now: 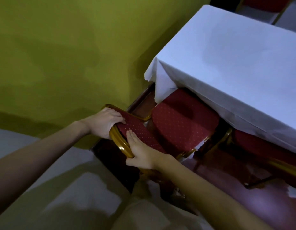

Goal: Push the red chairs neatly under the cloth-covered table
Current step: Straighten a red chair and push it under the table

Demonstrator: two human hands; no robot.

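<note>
- Between the olive-green wall (64, 52) and the table (235, 67) under its white cloth, the red dotted chair with gold metal frame (182, 123) sits with its seat partly below the cloth edge; little room remains beside the wall.
- Left hand (105, 122) grips the backrest top, fingers curled over it.
- Right hand (142, 152) lies flat on the backrest, thumb under the frame.
- A second red chair (263, 143) stands just beside.
</note>
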